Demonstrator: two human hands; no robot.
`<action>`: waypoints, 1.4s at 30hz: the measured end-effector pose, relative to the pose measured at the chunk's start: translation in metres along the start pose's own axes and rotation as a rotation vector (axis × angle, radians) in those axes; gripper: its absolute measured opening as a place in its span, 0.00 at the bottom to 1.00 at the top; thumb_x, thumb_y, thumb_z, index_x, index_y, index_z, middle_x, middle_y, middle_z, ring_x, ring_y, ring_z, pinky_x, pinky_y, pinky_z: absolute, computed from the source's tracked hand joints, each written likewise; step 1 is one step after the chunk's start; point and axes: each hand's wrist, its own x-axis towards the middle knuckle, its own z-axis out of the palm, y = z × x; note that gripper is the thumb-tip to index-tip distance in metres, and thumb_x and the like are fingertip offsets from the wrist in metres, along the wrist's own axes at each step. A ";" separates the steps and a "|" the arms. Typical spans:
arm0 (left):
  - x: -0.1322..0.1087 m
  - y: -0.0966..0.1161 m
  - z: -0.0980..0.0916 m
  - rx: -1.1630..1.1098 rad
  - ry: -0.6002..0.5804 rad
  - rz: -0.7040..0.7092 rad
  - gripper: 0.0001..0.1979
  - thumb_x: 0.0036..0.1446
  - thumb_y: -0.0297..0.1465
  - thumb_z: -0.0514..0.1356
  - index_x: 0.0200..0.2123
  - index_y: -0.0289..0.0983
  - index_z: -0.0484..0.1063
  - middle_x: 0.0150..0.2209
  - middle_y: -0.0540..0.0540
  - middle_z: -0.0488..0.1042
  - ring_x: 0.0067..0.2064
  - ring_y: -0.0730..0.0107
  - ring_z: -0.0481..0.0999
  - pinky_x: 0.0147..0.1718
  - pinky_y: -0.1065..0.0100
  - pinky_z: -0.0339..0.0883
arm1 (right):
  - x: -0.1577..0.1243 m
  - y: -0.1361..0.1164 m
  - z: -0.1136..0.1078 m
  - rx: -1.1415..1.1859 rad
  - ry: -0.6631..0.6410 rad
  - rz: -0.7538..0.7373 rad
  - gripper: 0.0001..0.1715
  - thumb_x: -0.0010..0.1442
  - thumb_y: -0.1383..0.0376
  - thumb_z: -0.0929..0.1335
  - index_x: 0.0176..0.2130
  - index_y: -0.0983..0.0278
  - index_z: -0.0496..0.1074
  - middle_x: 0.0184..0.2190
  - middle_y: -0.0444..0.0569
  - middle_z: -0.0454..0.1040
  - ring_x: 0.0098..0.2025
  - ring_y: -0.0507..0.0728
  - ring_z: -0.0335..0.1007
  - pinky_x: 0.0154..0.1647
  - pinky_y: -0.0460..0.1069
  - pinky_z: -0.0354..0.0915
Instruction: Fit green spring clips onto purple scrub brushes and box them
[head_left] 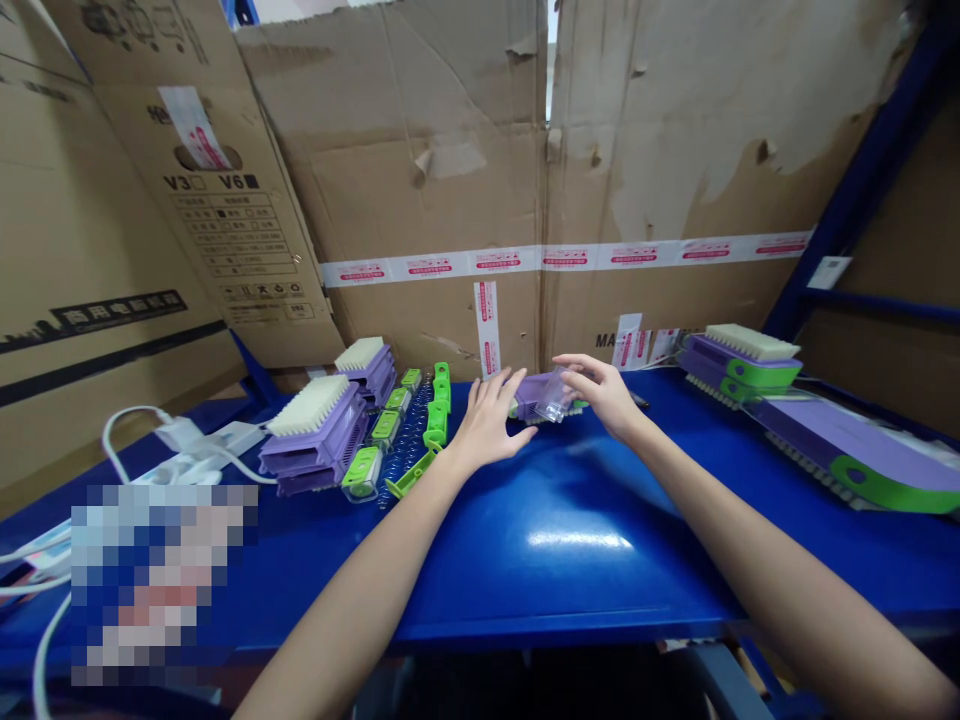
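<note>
Near the back middle of the blue table lies a purple part (535, 390) with pale bristles beneath it, between my two hands. My left hand (491, 420) is at its left end, fingers spread and palm down. My right hand (602, 393) has its fingers bent round the upper right side of a clear plastic piece (555, 398), which is tilted over the purple part. Left of my left hand stand a row of green clips (439, 405), several springs (409, 440) and a row of green-and-clear pieces (386, 428).
Stacked purple brush parts (319, 435) stand at the left, near a white power strip (202, 450) with cables. Finished-looking purple and green brushes (862, 440) lie at the right. Cardboard (420, 200) walls the back.
</note>
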 end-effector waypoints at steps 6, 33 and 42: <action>0.003 0.016 -0.011 0.030 0.039 0.149 0.43 0.50 0.44 0.64 0.64 0.42 0.46 0.64 0.37 0.54 0.65 0.52 0.53 0.62 0.45 0.41 | -0.006 -0.006 0.009 0.088 -0.071 -0.025 0.25 0.45 0.57 0.74 0.43 0.61 0.72 0.30 0.41 0.70 0.32 0.52 0.71 0.37 0.52 0.72; 0.007 -0.001 0.013 -0.449 0.176 -0.566 0.35 0.53 0.47 0.60 0.58 0.36 0.58 0.52 0.37 0.60 0.55 0.54 0.68 0.56 0.56 0.59 | 0.012 0.028 -0.037 -0.976 -0.298 -0.038 0.45 0.46 0.53 0.74 0.58 0.68 0.64 0.53 0.59 0.69 0.52 0.64 0.66 0.54 0.56 0.61; 0.005 -0.008 0.013 -0.721 0.126 -0.481 0.42 0.38 0.34 0.72 0.58 0.40 0.60 0.55 0.39 0.57 0.49 0.59 0.72 0.48 0.58 0.69 | 0.010 0.018 -0.063 -0.509 -0.379 0.160 0.43 0.41 0.65 0.75 0.57 0.63 0.66 0.56 0.51 0.68 0.57 0.61 0.63 0.61 0.54 0.56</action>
